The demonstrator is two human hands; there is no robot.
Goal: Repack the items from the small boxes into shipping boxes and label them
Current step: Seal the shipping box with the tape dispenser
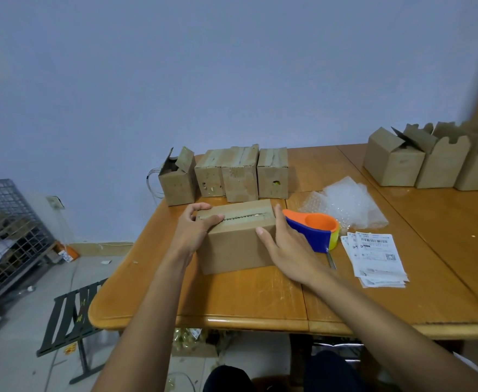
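Left of the shipping box (236,244), off the table (246,301), a wire cage (5,230) and a slatted stool (70,315) are standing on the floor. The left hand (194,230) is gripping the box's upper left end: the thumb is lying along the taped top seam and the fingers are curling over the far left edge.

The shipping box is sitting on the table directly before the person, closed, with tape running along its top. Judgement: it is presenting as a light, stiff carton with tape that is likely slick to the touch. The end walls and corners are offering the surest hold, and the top flaps are best not pressed hard.

Behind the box a row of small boxes (239,176) is standing, the leftmost with its flaps open. The right hand (285,247) is pressing flat against the box's right end, fingers straight, holding nothing.

Just right of the box a tape dispenser (314,232) is resting. Beyond it, bubble wrap (345,202) and a stack of labels (376,256) are lying. Far right, open-topped cartons (418,162) are waiting.
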